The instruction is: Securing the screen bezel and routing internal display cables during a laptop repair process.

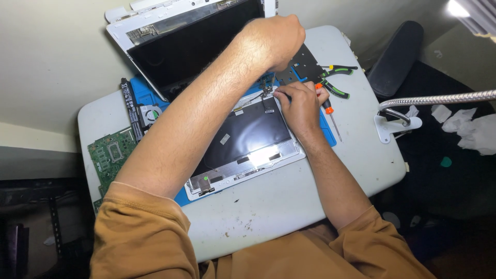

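Note:
A laptop display panel (248,134) lies face down on a blue work mat (142,93); its dark back and silver frame show. My right hand (302,106) rests at the panel's top right corner, by the hinge, with fingertips pinched on a small part I cannot make out. My left hand (276,39) is closed in a fist above the panel's far edge, next to a dark metal plate (305,62). What it grips is hidden. A white laptop lid shell (186,36) leans against the wall behind.
An orange-handled screwdriver (330,113) and green-handled pliers (336,77) lie to the right of my right hand. A green circuit board (108,155), a fan (150,113) and a long black battery (132,108) sit at the left. A gooseneck lamp (408,111) clamps the table's right edge.

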